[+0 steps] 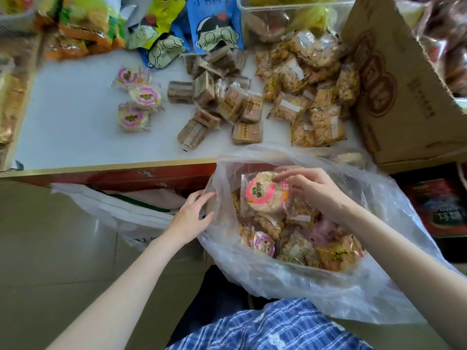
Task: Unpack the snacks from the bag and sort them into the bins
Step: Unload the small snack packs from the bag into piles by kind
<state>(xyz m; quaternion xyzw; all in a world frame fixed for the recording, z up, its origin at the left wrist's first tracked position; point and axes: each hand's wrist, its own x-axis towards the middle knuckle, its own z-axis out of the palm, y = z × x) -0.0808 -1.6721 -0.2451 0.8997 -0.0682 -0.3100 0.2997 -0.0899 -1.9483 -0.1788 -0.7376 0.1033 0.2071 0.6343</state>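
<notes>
A pink-labelled rice cake packet [264, 195] is being pinched by the right hand [307, 189] while the plastic bag [252, 269] rim is being gripped by the left hand [193, 214]; it should be lifted clear without snagging.

Head view, steeply downward, close, edges blurred

the round cake packet [264, 195], pinched by the right hand [309, 188] over the bag at about five o'clock, bears chinese characters in white on a pink ring; they are too blurred to read. the brown square packets [246, 132] near the table's middle carry a dark line of print, not legible. the cardboard box [394, 97] at two o'clock shows a large brown oval logo with characters, also unreadable.
</notes>
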